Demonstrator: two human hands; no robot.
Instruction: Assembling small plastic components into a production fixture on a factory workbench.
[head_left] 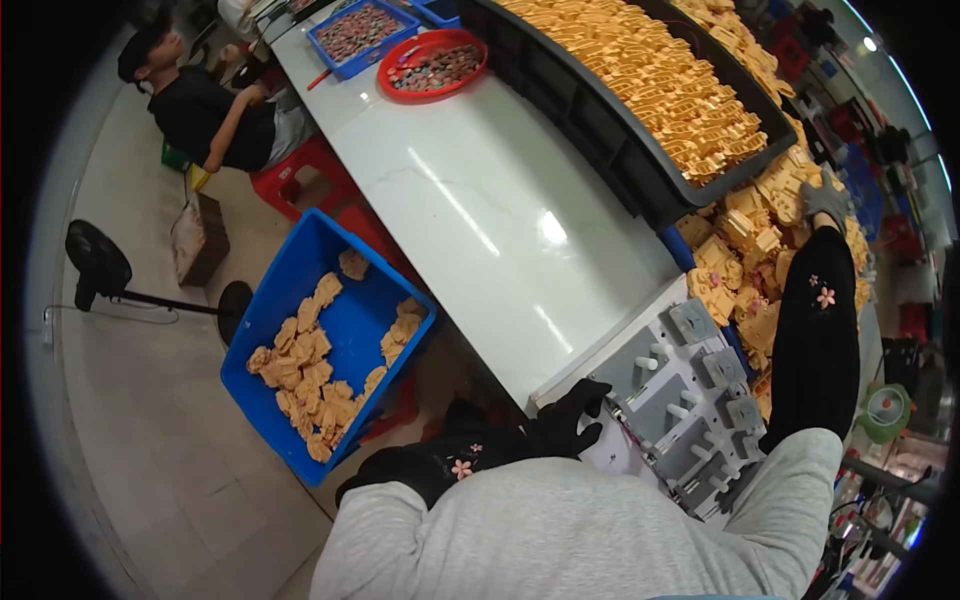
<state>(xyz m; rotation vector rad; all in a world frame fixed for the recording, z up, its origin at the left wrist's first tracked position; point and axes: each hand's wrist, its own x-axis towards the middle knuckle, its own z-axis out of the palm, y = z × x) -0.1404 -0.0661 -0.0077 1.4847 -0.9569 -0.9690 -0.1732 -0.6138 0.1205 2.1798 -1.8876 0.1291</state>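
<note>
My left hand [572, 415], in a black glove, rests with fingers spread at the near edge of the white table, just left of a grey metal jig [690, 400] with white pegs. It holds nothing. My right hand [825, 200], in a grey glove with a black flowered sleeve, reaches far out into a heap of yellow-orange plastic parts [745, 265] behind the jig. Its fingers are curled among the parts; what it grips is hidden.
A long black tray [600, 130] full of orange parts runs along the table's right. A blue bin [340, 320] with orange parts sits on red stools at left. A red dish [432, 62] and a blue tray [355, 35] lie far up. A seated person [210, 110] and a fan [100, 270] are at left.
</note>
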